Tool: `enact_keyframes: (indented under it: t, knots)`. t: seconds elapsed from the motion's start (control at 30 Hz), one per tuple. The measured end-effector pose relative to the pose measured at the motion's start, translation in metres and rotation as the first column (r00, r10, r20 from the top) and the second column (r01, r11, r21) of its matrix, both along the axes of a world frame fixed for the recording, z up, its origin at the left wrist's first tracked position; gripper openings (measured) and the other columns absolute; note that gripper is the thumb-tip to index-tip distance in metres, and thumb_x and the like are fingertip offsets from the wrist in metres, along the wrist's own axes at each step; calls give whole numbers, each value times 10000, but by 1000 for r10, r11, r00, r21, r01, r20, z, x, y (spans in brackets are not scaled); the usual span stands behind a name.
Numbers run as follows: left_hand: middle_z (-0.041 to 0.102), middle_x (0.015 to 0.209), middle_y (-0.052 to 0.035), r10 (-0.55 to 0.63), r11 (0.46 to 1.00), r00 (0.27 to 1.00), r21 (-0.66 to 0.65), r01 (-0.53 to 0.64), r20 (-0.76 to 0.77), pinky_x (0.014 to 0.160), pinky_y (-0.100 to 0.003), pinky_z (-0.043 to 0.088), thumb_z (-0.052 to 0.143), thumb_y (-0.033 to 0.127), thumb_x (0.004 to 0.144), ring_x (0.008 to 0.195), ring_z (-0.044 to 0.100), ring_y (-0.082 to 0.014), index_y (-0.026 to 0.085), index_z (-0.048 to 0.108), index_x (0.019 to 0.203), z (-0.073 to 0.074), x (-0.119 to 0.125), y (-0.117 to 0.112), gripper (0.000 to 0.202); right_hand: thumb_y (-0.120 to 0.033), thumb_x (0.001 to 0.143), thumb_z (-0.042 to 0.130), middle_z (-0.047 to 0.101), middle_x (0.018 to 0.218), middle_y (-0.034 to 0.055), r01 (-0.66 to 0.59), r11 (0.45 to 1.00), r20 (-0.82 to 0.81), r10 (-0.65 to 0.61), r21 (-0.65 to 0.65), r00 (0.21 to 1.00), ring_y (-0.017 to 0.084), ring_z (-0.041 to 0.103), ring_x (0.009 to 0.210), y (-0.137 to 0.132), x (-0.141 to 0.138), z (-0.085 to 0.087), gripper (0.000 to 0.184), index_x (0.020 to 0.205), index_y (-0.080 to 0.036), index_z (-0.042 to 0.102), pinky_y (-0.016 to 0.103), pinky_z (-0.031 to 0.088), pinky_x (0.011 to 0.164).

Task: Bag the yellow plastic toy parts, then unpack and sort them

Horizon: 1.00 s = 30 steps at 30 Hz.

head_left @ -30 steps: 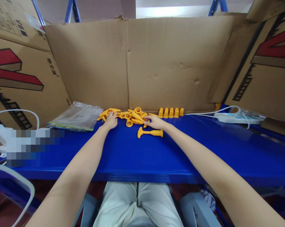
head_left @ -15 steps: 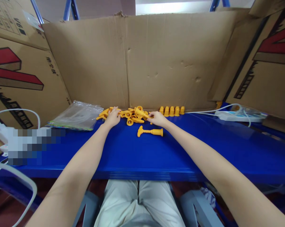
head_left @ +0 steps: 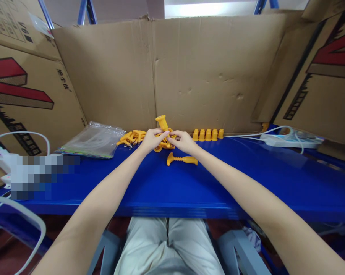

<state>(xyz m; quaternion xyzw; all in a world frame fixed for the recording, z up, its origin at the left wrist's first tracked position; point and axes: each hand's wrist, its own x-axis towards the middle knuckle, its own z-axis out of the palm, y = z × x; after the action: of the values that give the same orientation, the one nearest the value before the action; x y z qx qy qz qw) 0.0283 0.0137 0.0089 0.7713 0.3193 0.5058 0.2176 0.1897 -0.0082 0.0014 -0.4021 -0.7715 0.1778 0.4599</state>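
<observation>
Between my hands a yellow plastic tube with a flared end (head_left: 161, 121) points up and tilts to the left. The fingers of my left hand (head_left: 152, 140) close around its narrow lower end. My right hand (head_left: 186, 141) pinches at the same end, its fingertips meeting those of the left; the exact grip is partly hidden. Behind and below the hands lies a pile of yellow pieces (head_left: 157, 149), mostly covered. Nearer to me on the blue table (head_left: 161, 183) rests a yellow hammer-shaped piece (head_left: 182, 159).
Several yellow T-shaped handles (head_left: 131, 138) with small metal bits lie left of my hands. Several yellow caps (head_left: 208, 135) stand in a row at right. A clear plastic bag (head_left: 93, 141), a power strip (head_left: 294, 141) and cardboard walls (head_left: 212, 72) surround the work area.
My left hand has come right from the T-shaped handles to meet my right hand. The flared tube in my right hand has been lifted from the pile and turned upright.
</observation>
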Motion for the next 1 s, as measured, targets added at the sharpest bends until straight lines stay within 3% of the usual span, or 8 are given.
enact_keyframes:
  t: [0.1,0.17,0.3,0.4,0.57,0.73,0.87,1.0]
  knots:
    - [718,915,-99,96,995,995,36,-95,-11,845,-348,482,531,449,830,885,654,-201,125,669,943,1,-1,3,370,-310,824,579,671,1043,89,-44,999,-98,45,15,994,165,644,833,6,2,-1,305,1081,-162,650,313,515,775]
    - [713,898,-82,257,961,949,155,-230,-183,900,-384,443,502,365,854,886,642,-202,151,653,957,1,-6,2,282,-319,850,551,641,1140,98,-23,999,-150,29,41,988,167,633,932,11,4,0,341,1154,-174,608,326,502,849]
    - [705,947,-76,501,857,679,414,-306,-536,1023,-486,291,475,259,864,979,598,-243,202,657,953,2,-14,-6,210,-359,865,545,594,1225,112,87,992,-179,-70,91,981,162,624,955,16,9,0,438,1263,-177,517,328,491,871]
    - [689,1005,-87,518,844,598,477,-244,-611,1038,-507,252,448,244,879,1032,562,-257,215,652,1027,2,-15,-11,254,-344,835,595,635,1155,95,106,983,-12,-106,147,994,181,618,991,15,14,-1,400,1198,-176,566,339,474,899]
    - [645,1081,-89,544,808,572,566,-161,-614,1083,-512,199,455,234,877,1105,520,-250,225,665,1029,2,-13,-10,260,-331,824,616,678,1092,105,139,973,359,-199,186,912,244,620,1033,11,22,-3,292,1061,-165,655,376,441,927]
    - [477,1388,-91,624,756,583,591,-282,-520,1098,-562,148,551,211,807,1301,379,-300,243,670,1030,5,-20,-7,255,-357,855,579,680,1103,107,198,964,460,-258,175,850,254,632,991,9,24,-1,307,1089,-169,645,368,439,870]
    - [602,1241,-103,601,795,587,481,-369,-543,996,-454,357,523,254,829,1118,564,-269,235,601,1174,3,-23,-6,354,-354,870,566,666,1134,101,231,958,492,-286,170,822,244,613,1004,6,24,4,305,1111,-176,622,352,409,853]
    - [666,1123,-74,565,824,620,408,-393,-545,829,-332,451,536,283,813,994,627,-248,238,581,1184,2,-19,-6,376,-319,883,552,661,1103,106,259,914,535,-395,313,747,263,565,1037,0,26,10,248,1078,-179,614,377,346,858]
